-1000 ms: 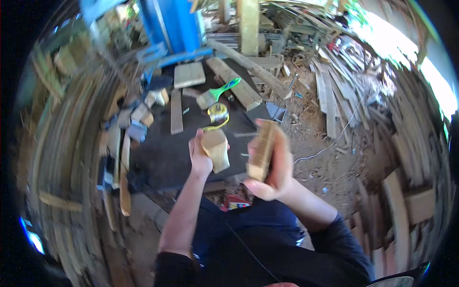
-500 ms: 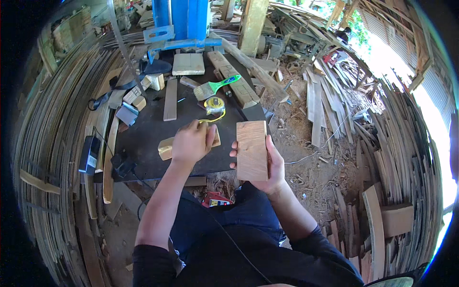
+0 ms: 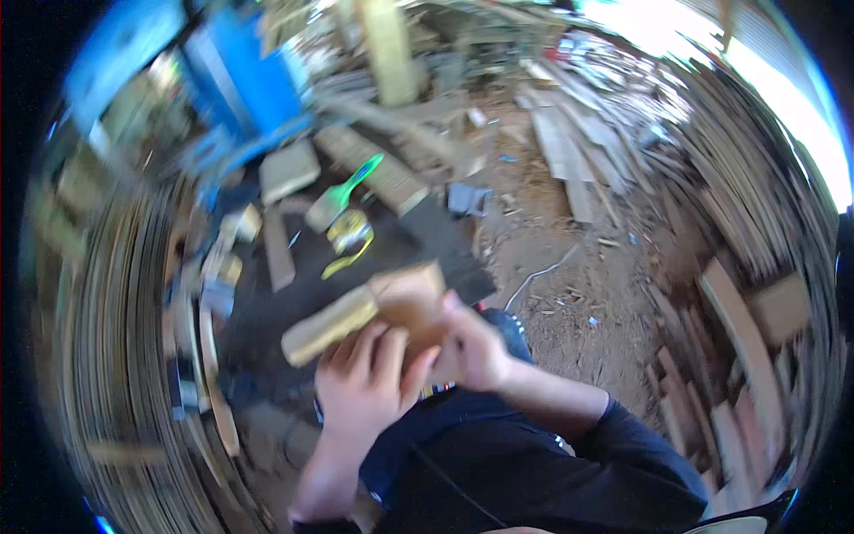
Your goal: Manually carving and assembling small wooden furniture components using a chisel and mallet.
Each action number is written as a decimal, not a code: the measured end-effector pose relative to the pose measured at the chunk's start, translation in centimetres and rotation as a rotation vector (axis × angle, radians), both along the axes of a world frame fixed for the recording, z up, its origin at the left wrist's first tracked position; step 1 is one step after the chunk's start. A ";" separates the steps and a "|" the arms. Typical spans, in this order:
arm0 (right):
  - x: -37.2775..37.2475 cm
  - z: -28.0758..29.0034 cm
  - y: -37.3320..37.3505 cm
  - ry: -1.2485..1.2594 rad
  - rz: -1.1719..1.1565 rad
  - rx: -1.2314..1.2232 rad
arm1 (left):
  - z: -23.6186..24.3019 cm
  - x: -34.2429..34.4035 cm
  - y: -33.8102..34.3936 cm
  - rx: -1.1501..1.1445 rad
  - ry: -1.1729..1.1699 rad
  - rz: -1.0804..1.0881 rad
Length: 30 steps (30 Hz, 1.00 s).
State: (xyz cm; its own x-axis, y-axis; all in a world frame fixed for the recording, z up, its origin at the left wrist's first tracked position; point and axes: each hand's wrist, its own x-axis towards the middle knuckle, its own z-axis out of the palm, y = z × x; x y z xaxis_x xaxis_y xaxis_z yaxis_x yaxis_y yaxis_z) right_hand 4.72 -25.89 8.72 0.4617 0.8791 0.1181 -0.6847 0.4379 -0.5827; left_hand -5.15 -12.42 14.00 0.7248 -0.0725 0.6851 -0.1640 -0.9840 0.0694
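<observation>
L hand (image 3: 363, 378) had fingers curled on sm. block (image 3: 327, 327) at its 11 o'clock, R hand (image 3: 480, 350) clasped lg. block (image 3: 412, 298) at its 10, over dk tbl (image 3: 258, 334) w/ tape (image 3: 350, 231) & brush (image 3: 342, 196) at 11, timber stack (image 3: 116, 329) at 9, dirt flr (image 3: 560, 356) at 3.

Open lane right of centre, clutter above and at left.
A hand could pass over the dark surface (image 3: 431, 245) right of the yellow tape measure (image 3: 351, 230); the pale wooden block (image 3: 329, 327) and broader wooden block (image 3: 411, 294) obstruct the frame's middle. Upper centre, the green-handled brush (image 3: 345, 193) and thick beam (image 3: 378, 171) stand in the way; centre left, the narrow board (image 3: 278, 251) does.
</observation>
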 end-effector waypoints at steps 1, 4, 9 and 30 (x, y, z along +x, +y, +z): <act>0.2 -0.1 -0.5 -0.469 -0.041 -0.121 | -0.1 -0.6 -0.3 0.059 -0.038 0.062; -3.1 1.6 0.0 -0.144 0.035 0.031 | 0.7 -2.9 -0.7 0.118 0.029 0.101; -3.6 3.5 -2.1 -0.494 -0.057 0.092 | 1.2 -4.0 -2.0 0.100 -0.125 0.052; -4.3 2.6 -2.5 -0.468 0.328 0.233 | 4.8 -7.2 -0.2 0.096 0.027 -0.107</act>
